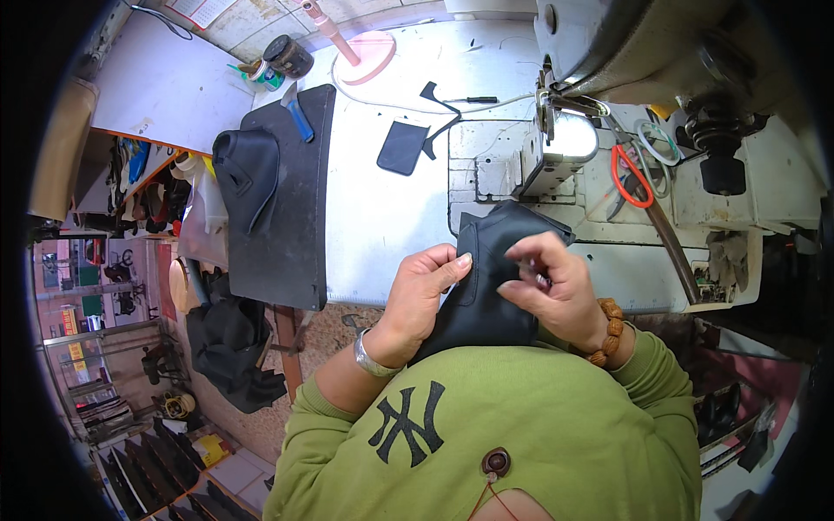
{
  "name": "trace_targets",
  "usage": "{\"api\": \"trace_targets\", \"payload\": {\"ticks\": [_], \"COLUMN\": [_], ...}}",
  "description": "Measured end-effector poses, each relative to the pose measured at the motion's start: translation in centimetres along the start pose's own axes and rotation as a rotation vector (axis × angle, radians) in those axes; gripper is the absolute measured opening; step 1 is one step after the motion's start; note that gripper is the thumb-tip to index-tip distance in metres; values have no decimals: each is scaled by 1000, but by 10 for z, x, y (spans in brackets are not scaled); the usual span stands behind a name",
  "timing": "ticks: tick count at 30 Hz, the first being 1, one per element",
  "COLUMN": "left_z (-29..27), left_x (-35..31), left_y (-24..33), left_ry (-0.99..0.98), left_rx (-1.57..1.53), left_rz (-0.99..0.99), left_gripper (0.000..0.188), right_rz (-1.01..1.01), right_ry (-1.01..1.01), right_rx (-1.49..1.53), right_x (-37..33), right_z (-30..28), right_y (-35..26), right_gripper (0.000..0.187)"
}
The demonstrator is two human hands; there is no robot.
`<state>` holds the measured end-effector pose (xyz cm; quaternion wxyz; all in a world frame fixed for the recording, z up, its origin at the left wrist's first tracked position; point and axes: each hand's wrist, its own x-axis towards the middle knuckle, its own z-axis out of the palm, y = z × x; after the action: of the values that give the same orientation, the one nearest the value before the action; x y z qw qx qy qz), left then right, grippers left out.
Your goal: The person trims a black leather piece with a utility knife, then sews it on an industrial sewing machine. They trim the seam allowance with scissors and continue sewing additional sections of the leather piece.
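Observation:
A black leather piece [491, 304] with a stitched seam lies over the front edge of the table and against my body. My left hand [414, 295] is closed on its left edge, thumb on top beside the seam. Above the right part of the leather, my right hand [565, 282] is curled, thumb and forefinger bent toward each other. Something small and shiny shows inside its fingers, too little of it to name. Just beyond the leather stands the sewing machine's arm [556, 161], its needle area lit.
Orange-handled scissors [632, 178] and a hammer [665, 226] lie right of the machine. A flat black leather patch [403, 148] lies beyond, left. Farther left, a dark board [300, 200] carries a black leather piece [248, 174] and a blue-handled knife [298, 113]. A pink lamp stand [369, 56] stands behind.

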<state>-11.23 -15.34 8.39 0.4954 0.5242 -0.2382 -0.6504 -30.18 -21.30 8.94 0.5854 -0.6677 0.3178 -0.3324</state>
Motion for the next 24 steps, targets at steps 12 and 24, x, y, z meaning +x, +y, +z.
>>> {"api": "trace_targets", "payload": {"ticks": [12, 24], "left_z": [0, -10], "left_x": [-2, 5], "left_y": [-3, -10], "left_ry": [30, 65], "left_rx": [149, 117], "left_rz": [161, 124], "left_gripper": [18, 19], "right_rz": [-300, -255], "right_ry": [61, 250], "right_rx": [-465, -376], "right_x": [21, 19], "right_z": [23, 12], "right_y": [1, 22], "right_gripper": [21, 22]}}
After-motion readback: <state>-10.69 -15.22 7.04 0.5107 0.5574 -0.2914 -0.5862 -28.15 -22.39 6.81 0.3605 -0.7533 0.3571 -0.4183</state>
